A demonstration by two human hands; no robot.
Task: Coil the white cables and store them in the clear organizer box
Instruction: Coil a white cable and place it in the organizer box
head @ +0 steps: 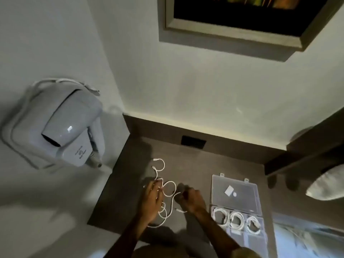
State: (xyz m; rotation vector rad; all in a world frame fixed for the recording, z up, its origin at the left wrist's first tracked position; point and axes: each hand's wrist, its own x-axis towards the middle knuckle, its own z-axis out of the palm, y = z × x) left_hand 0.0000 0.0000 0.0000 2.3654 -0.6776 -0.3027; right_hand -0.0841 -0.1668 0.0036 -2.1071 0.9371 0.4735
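Note:
A loose white cable (168,185) lies in tangled loops on the dark tabletop (195,164). My left hand (151,199) rests flat on the loops, fingers spread over the cable. My right hand (191,200) is curled closed beside it, pinching the cable near one end. To the right stands the clear organizer box (240,211), lid open and folded back. Three coiled white cables (236,219) sit in its near compartments. A small white adapter (229,190) shows through the lid.
A wall-mounted white hair dryer (63,125) hangs at the left. A dark socket plate (193,142) sits in the back ledge. A framed picture (242,19) hangs above. A white pillow (327,183) lies at the right edge.

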